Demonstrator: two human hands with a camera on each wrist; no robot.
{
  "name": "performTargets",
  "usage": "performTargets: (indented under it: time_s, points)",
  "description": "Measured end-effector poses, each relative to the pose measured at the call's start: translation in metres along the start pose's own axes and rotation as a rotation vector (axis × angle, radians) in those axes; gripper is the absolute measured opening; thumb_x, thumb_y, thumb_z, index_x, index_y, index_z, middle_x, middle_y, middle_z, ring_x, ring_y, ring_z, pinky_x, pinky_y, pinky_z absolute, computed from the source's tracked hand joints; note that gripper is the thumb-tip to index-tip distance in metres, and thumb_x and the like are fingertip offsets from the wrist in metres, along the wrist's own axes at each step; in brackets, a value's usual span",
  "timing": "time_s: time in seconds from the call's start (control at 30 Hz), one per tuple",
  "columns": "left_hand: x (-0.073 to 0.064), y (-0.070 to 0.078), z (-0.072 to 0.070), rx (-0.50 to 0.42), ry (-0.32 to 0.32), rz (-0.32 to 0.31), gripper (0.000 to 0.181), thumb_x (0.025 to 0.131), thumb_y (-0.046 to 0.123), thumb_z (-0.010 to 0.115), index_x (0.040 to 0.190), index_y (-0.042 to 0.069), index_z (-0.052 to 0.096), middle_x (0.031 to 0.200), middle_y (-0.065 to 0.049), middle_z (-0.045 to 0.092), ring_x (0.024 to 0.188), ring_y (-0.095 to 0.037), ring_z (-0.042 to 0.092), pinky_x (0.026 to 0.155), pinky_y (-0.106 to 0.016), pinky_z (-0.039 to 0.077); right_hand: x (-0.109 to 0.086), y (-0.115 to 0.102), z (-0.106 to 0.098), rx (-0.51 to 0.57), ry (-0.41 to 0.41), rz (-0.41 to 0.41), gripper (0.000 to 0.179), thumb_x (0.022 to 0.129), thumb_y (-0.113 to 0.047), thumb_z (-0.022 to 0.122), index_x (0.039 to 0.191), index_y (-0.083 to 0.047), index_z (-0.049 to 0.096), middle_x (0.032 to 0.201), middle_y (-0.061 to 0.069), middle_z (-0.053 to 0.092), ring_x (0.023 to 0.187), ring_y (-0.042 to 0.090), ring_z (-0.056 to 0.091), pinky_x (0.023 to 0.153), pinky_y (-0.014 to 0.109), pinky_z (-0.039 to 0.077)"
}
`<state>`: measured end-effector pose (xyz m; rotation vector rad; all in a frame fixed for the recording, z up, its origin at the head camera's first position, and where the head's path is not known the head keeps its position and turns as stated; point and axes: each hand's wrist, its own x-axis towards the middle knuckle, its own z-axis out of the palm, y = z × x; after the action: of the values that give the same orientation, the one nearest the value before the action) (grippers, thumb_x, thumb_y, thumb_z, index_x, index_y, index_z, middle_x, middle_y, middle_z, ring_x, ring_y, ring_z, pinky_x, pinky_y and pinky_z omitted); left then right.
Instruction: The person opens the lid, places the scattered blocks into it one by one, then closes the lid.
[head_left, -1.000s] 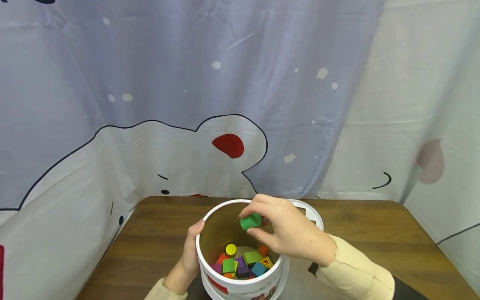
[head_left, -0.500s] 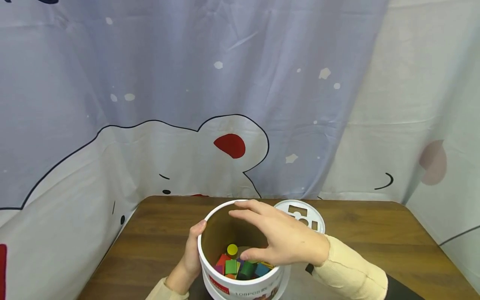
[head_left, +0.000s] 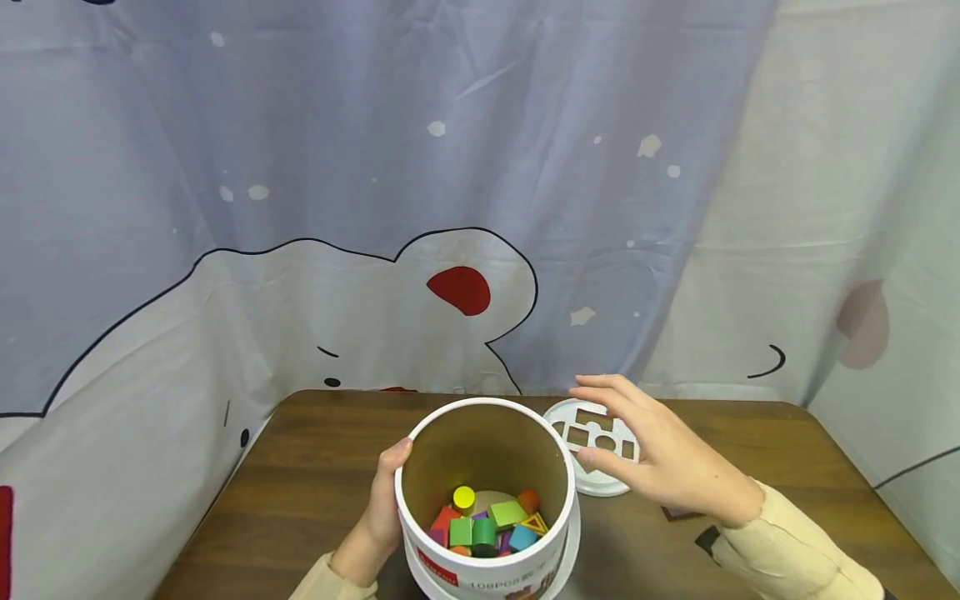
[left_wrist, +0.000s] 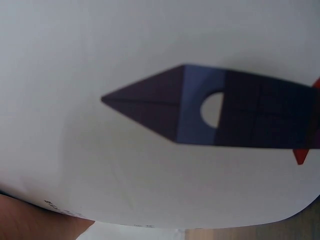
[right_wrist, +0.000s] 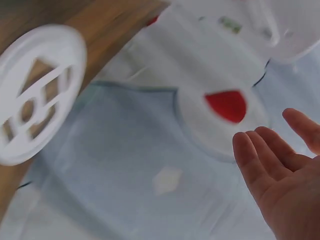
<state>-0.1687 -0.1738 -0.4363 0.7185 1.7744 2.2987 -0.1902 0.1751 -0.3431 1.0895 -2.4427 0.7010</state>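
A white bucket [head_left: 487,577] with printed lettering stands tilted a little toward me in the head view. Inside lie several coloured blocks, among them a green cylinder [head_left: 485,533], a yellow cylinder [head_left: 463,499] and a light green block [head_left: 507,513]. My left hand [head_left: 378,512] grips the bucket's left side, thumb at the rim, other fingers hidden behind the wall. The left wrist view is filled by the bucket's printed wall [left_wrist: 125,175]. My right hand [head_left: 667,458], fingers spread and holding nothing, hovers right of the bucket, overlapping the white lid [head_left: 600,487] in the head view.
The lid [right_wrist: 75,45] has shaped cut-outs and lies on the wooden table [head_left: 315,467] behind and right of the bucket. A small dark brown piece [head_left: 681,512] shows below my right wrist. A printed curtain [head_left: 360,317] hangs along the table's back edge.
My right hand let go of the green cylinder, which now lies among the blocks in the bucket. That hand then moved out to the right, uncovering the lid. The left hand stayed put.
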Motion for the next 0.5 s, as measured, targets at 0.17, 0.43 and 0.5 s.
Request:
performTargets:
  time_s: [0.17,0.43,0.5]
  points:
    - [0.0,-0.001,-0.002,0.014,0.01,-0.002,0.058,0.106,0.045,0.009,0.142,0.028,0.052,0.139,0.011,0.058,0.13,-0.012,0.054,0.114,-0.033,0.04,-0.029,0.036,-0.005,-0.067,0.026,0.058,0.063,0.087,-0.023,0.083,0.144,-0.021,0.056,0.141,-0.004,0.059,0.126,0.017,0.061,0.1,0.033,0.052]
    - [0.002,-0.016,-0.016,0.025,0.0,0.013,0.065,0.106,0.047,0.008,0.15,0.016,0.045,0.144,0.004,0.056,0.134,-0.017,0.053,0.114,-0.037,0.04,-0.083,0.093,0.017,-0.136,-0.014,0.135,0.056,0.08,-0.024,0.089,0.13,-0.014,0.065,0.125,-0.007,0.067,0.113,0.018,0.067,0.089,0.043,0.057]
    - [0.001,-0.013,-0.014,0.03,0.002,0.019,0.064,0.106,0.047,0.009,0.148,0.018,0.047,0.143,0.004,0.057,0.133,-0.017,0.053,0.114,-0.037,0.04,-0.095,0.104,0.026,-0.154,-0.038,0.136,0.054,0.078,-0.023,0.091,0.125,-0.016,0.067,0.121,-0.009,0.067,0.11,0.018,0.068,0.089,0.043,0.057]
